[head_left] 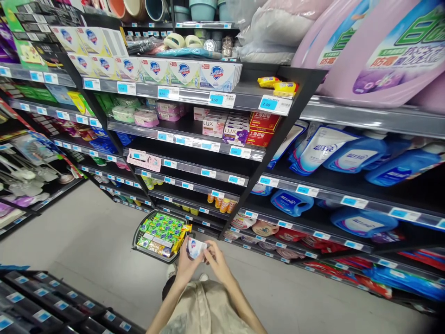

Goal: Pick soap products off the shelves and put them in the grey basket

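Note:
A small white soap box (196, 248) with a blue shield logo is held low in front of my body. My left hand (187, 264) wraps round its left side, and the fingers of my right hand (217, 262) close on its right end. On the floor just beyond my left hand lies a black basket (135, 237) filled with green soap packs and several yellow packets (179, 242). Similar white soap boxes (184, 73) line the upper shelf in front of me.
Shelves with price tags (168, 93) stand ahead, holding boxed soaps (212, 126) and orange bottles (224, 204). Large pink detergent bottles (392, 55) and blue bottles (358, 153) fill the right-hand shelves. A dark rack (52, 301) stands at the lower left. Grey floor (93, 232) runs between.

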{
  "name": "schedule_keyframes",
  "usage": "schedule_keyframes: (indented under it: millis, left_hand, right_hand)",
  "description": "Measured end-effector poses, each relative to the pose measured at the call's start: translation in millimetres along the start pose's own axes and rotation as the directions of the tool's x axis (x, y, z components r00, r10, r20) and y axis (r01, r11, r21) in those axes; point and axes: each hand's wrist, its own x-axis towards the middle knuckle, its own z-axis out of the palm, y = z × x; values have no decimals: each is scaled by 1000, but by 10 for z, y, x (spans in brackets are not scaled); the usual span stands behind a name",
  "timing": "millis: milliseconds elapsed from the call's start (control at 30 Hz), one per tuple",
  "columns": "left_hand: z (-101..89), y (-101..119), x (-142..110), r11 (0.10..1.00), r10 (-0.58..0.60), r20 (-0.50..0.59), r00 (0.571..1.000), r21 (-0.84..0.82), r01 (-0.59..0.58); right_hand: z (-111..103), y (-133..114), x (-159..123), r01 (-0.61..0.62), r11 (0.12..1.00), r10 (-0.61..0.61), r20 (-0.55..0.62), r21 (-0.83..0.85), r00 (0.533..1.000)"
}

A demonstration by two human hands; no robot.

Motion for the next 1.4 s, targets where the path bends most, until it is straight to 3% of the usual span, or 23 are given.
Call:
schedule_keyframes:
  millis: [167,367,700,1167,1400]
  left_hand:
    - [22,142,-110,939,270,38,962,212,-271]
    - [21,135,-89,818,389,168,906,390,-423]
    - [-14,58,-80,803,375,287,882,375,-463]
    - [3,-137,-68,806,432,171,886,368,-464]
    - [30,-127,-87,729,525,151,838,429,-534]
  right_hand:
    - [4,138,-23,-7,998,5,-27,-70,1000]
    - [41,244,-77,-20,1000,20,-109,-6,994]
    - [6,161,-88,-50,996,68,-258,74,964]
    - [19,200,-75,-41,992,68,-232,117,970]
    - [25,228,-85,-48,987,82,-228,151,970]
